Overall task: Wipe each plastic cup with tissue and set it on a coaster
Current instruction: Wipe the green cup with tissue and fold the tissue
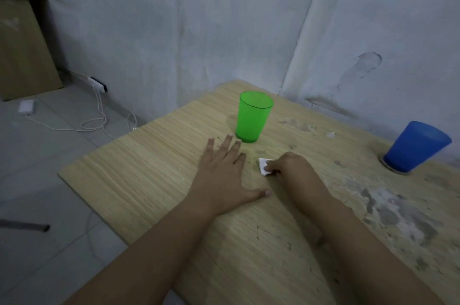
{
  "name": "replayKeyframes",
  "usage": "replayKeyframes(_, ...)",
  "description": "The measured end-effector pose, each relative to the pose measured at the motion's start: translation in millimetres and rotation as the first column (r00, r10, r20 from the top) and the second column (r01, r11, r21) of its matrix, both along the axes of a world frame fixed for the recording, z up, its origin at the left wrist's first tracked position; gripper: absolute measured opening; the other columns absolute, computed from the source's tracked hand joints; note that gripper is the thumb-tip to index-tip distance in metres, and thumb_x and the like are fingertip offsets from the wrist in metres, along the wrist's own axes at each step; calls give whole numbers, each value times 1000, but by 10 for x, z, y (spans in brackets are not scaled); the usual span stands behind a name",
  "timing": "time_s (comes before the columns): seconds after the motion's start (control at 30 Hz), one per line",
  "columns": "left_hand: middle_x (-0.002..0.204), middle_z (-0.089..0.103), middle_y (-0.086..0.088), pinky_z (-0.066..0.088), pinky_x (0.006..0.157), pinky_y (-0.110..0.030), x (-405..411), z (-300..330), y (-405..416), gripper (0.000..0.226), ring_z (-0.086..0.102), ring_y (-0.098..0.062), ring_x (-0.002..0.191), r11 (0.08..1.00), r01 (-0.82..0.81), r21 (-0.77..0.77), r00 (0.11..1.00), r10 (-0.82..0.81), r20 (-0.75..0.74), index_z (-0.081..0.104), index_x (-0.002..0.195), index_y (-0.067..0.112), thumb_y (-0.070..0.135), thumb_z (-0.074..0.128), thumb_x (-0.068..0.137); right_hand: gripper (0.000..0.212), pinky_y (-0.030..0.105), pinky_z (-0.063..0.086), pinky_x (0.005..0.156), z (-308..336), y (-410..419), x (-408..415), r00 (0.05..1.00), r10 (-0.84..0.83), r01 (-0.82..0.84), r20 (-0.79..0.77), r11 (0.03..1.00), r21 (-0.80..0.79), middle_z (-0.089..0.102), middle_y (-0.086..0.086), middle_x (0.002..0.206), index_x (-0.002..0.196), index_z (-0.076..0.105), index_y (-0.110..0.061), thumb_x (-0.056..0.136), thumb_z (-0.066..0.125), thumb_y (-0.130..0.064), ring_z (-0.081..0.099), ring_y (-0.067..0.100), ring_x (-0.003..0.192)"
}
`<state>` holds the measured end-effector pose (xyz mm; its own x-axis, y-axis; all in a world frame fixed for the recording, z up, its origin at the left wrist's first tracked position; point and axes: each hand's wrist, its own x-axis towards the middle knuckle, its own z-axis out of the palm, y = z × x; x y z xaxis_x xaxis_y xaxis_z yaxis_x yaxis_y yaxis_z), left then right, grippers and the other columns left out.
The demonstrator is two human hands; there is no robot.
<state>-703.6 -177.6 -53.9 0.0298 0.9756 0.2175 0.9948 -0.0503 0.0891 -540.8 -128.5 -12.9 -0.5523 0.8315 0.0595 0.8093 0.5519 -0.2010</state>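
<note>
Green cup [253, 116], blue cup [416, 146]: upright.

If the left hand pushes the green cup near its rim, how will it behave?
The green cup looks like thin plastic and empty, so probably light. It is tall with a base narrower than its rim, so a high push would likely tip it. On the smooth table, a low push may slide it.

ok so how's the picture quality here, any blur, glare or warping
Head view: dim, flat light with a bluish cast and no glare; the green cup casts a faint shadow; wide-angle warping tilts the blue cup near the right edge; edges look slightly soft.
</note>
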Motion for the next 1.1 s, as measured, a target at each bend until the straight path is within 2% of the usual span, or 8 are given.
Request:
replayKeyframes(0.1, 158, 20, -2, -7, 119, -39, -3, -19, -5, 106, 3, -17, 147, 1000, 28, 5, 999, -28, 24, 27, 148, 17, 88, 20, 70, 31, 23, 26, 69, -32, 35, -176, 1000, -20, 20, 3, 1000, 15, 59, 15, 100, 102, 70, -19, 81, 50, -31, 58, 28, 95)
replayKeyframes(0.17, 156, 27, -3, 1, 118, -38, -5, -43, -6, 111, 15, -18, 145, 999, 22, 23, 997, -23, 68, 28, 147, 17, 88, 11, 63, 25, 25, 30, 72, -44, 16, -235, 999, 48, -48, 9, 999, 26, 59, 14, 103, 106, 68, -20, 83, 59, -24, 57, 27, 98)
replayKeyframes(0.3, 154, 31, -3, 6, 118, -38, -12, -64, 10, 109, 22, -19, 143, 999, 25, 41, 998, -27, 63, 33, 145, 17, 88, 14, 64, 31, 28, 43, 89, -25, -84, -67, 992, 126, -127, -15, 991, -48, 56, 15, 115, 119, 63, -18, 91, 52, -14, 53, 29, 107)
replayKeyframes(0.4, 155, 28, -3, 1, 119, -40, -9, -55, 1, 103, 19, -19, 144, 999, 28, 25, 999, -29, 44, 30, 146, 17, 87, 27, 71, 25, 31, 44, 89, 16, -58, 12, 995, 56, -58, -85, 998, -18, 60, 16, 107, 108, 70, -19, 88, 58, -24, 58, 29, 103)
replayKeyframes(0.57, 154, 31, -2, -1, 118, -40, -7, -39, -3, 111, 21, -17, 143, 999, 24, 45, 999, -25, 40, 32, 146, 19, 87, 11, 61, 26, 26, 39, 78, -70, -6, -182, 994, 106, -106, -10, 994, 12, 59, 12, 104, 103, 70, -21, 78, 68, -24, 58, 27, 97)
replayKeyframes(0.77, 157, 24, -2, 2, 119, -40, -8, -59, 3, 103, 16, -18, 145, 1000, 26, 8, 998, -26, 50, 27, 147, 18, 87, 24, 71, 27, 31, 43, 93, -26, 20, 133, 991, 124, -126, -58, 991, -34, 59, 15, 111, 113, 68, -20, 88, 58, -23, 58, 28, 105)
replayKeyframes(0.93, 157, 24, -1, 3, 119, -41, -12, -50, 5, 100, 16, -17, 145, 1000, 20, -1, 997, -20, 68, 28, 147, 19, 86, 29, 72, 41, 25, 28, 69, -56, 132, -98, 998, 57, -56, -26, 997, 45, 57, 16, 101, 108, 69, -20, 79, 45, -36, 59, 30, 94)
replayKeyframes(1.1, 153, 32, -1, 6, 118, -41, -16, -71, 20, 109, 22, -17, 142, 999, 19, 35, 997, -21, 68, 35, 144, 19, 89, 18, 62, 34, 29, 46, 82, -99, -64, -39, 980, 120, -125, -159, 992, -21, 63, 14, 101, 104, 72, -19, 81, 52, -31, 61, 28, 93)
